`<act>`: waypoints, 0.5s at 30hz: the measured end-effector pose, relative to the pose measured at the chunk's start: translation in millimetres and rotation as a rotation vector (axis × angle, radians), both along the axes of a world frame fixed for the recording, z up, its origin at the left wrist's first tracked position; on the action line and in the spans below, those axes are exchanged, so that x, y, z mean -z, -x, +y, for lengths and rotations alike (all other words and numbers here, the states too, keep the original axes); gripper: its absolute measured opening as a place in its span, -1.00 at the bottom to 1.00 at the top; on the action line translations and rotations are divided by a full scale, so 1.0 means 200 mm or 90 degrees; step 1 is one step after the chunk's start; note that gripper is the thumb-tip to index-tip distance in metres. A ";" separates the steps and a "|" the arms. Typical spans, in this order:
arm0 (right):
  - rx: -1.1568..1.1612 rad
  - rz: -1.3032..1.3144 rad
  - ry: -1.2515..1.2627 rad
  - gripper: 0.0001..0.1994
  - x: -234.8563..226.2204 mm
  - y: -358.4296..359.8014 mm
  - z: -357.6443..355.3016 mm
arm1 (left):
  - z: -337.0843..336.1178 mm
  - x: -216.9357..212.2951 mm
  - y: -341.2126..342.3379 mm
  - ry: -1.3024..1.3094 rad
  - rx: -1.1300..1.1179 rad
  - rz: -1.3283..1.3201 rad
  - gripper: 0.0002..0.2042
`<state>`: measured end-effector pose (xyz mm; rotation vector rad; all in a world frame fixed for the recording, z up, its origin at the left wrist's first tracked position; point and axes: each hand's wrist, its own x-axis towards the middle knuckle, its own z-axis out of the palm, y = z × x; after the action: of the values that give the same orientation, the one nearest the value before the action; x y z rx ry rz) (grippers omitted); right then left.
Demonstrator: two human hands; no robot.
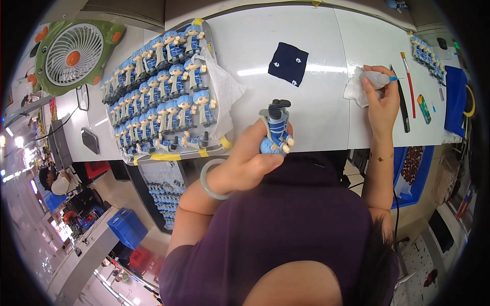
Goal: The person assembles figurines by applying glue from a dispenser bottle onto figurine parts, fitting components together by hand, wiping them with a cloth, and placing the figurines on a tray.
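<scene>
My left hand is closed around a small figurine with blue hair, a blue outfit and dark shoes. The figurine is upside down, its feet pointing toward the far side of the table. At the right, my right hand grips a translucent squeeze bottle with a blue needle tip. The bottle lies nearly level, over or against a crumpled white tissue; whether they touch I cannot tell. Beyond the figurine, a dark blue cloth with small white motifs lies flat on the white table.
A tray with yellow tape holds rows of similar figurines at left. Nearby are a green fan and a phone. To the right lie black tweezers, a red-handled brush, a green packet and a blue bin.
</scene>
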<state>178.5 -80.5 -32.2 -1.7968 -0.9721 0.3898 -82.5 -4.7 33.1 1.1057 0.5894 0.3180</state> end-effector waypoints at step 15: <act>-0.021 0.057 -0.021 -0.76 0.04 -0.02 0.00 | 0.07 -0.05 0.10 0.259 0.118 -0.079 -0.75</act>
<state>182.9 -81.1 -40.7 -1.7215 -0.9408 0.4678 -102.4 8.6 42.5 0.7354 0.4139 0.0980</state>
